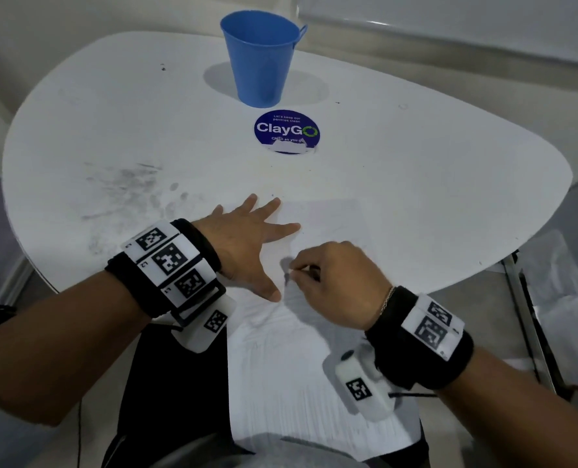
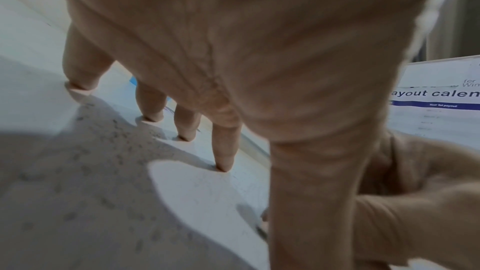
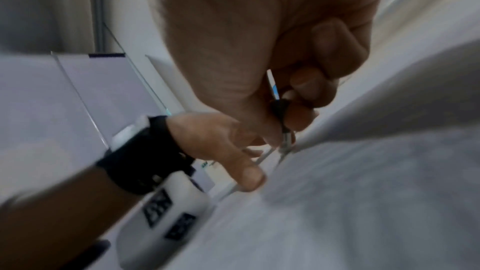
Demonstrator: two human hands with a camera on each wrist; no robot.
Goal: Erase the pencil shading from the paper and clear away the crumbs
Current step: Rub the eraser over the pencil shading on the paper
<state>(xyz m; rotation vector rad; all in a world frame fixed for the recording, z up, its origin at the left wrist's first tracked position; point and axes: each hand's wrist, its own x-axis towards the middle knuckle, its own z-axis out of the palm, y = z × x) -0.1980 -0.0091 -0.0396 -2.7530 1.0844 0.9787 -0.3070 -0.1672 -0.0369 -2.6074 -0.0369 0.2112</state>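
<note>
Our left hand (image 1: 247,238) lies flat with fingers spread on the white sheet of paper (image 1: 314,349), while our right hand (image 1: 334,282) pinches a thin dark-tipped pen-like tool (image 3: 279,108), its tip on the paper just beside the left thumb. That paper overhangs the near edge of the rounded white desk (image 1: 415,157), smudged grey at left, where a blue metal bucket (image 1: 260,59) stands behind a round blue ClayGo sticker (image 1: 285,131).

Your paper (image 1: 314,349) lies on the near part of the table (image 1: 415,184), its near end hanging past the table's near edge over your lap. Your left hand (image 1: 247,244) rests flat on the paper's far left corner. Your right hand (image 1: 338,282) sits just to its right, holding a thin tool (image 3: 279,110) whose tip touches the paper. A sticker (image 1: 286,131) lies beyond the paper at mid-table, and the bucket (image 1: 260,59) stands just behind the sticker.
</note>
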